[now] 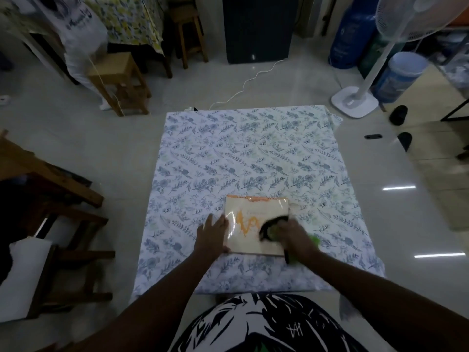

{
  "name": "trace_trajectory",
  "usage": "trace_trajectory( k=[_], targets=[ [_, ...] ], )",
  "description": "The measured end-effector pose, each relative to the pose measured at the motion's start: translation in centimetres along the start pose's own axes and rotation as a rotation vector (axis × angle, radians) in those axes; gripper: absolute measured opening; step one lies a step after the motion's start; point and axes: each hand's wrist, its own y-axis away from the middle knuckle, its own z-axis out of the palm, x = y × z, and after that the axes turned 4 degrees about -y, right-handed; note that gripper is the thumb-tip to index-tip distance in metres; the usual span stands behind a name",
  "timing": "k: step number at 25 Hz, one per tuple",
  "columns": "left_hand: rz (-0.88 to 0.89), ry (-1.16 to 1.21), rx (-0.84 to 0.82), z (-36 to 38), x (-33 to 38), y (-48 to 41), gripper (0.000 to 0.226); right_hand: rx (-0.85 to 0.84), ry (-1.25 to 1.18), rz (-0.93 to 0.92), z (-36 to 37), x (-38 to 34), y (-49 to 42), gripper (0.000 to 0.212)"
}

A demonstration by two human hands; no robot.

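Head view, forward-down, close over mat [248, 158]

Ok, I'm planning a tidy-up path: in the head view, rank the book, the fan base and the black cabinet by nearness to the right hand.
1. Book, under the right hand, which grips a black-and-green tool on it.
2. Fan base, on the floor, far right.
3. Black cabinet, centre back.

The person wears a white shirt [266, 323] with big black shapes on it, like thick brush strokes. A small green patch shows low on it, and a little white scribble sits on one black part. The left arm [162, 295], right arm [355, 278], left hand [212, 233] and right hand [295, 236] are bare.
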Motion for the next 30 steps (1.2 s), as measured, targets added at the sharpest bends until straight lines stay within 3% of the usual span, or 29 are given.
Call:
trace_trajectory(
  k=[2,4,8,10,12,13,14,17,19,24,26,28,30],
  targets=[
    [-0.006,-0.021,0.007,0.0,0.0,0.1,0.103,0.136,-0.011,0.233,-1.0,-0.2,-3.2,0.035],
    [-0.006,-0.033,0.006,-0.2,0.0,0.2,0.102,0.147,0.009,0.279,-0.6,-2.8,-4.1,0.038],
    [-0.014,-0.009,-0.015,-0.4,0.2,0.3,0.104,-0.099,0.060,-0.205,2.1,-4.2,0.3,0.029],
    [-0.009,-0.023,-0.018,-0.6,0.1,0.2,0.104,-0.018,0.001,-0.097,-0.1,-2.5,-2.3,0.023],
    [-0.010,-0.014,-0.013,-0.8,-0.1,0.3,0.102,0.170,-0.063,0.190,-1.4,-0.9,-6.0,0.026],
    [-0.011,-0.008,-0.006,-1.0,-0.3,0.2,0.101,0.212,-0.046,0.234,-1.6,-1.2,-6.8,0.032],
    [-0.010,0.001,-0.010,-1.2,-0.5,0.2,0.100,0.219,-0.075,0.201,-0.7,-2.1,-6.7,0.032],
    [-0.016,0.013,0.014,-0.9,-0.6,0.1,0.099,-0.101,-0.002,-0.182,2.7,-5.9,-1.9,0.030],
    [-0.018,0.004,0.018,-0.8,-0.4,0.0,0.098,-0.159,0.049,-0.311,2.5,-5.0,-1.7,0.033],
    [-0.059,0.011,0.075,-0.3,-0.8,0.3,0.096,0.127,-0.004,0.099,-0.8,-5.5,-9.5,0.035],
    [-0.100,0.033,0.080,-0.1,-1.0,0.7,0.103,0.033,-0.009,-0.002,1.1,-7.9,-7.2,0.032],
    [-0.175,0.026,0.099,0.5,-1.2,0.9,0.113,-0.156,0.078,-0.273,2.2,-8.5,-3.6,0.033],
    [-0.208,0.050,0.102,0.8,-1.3,1.0,0.123,-0.179,0.102,-0.358,1.5,-7.0,-4.6,0.031]
  ],
)
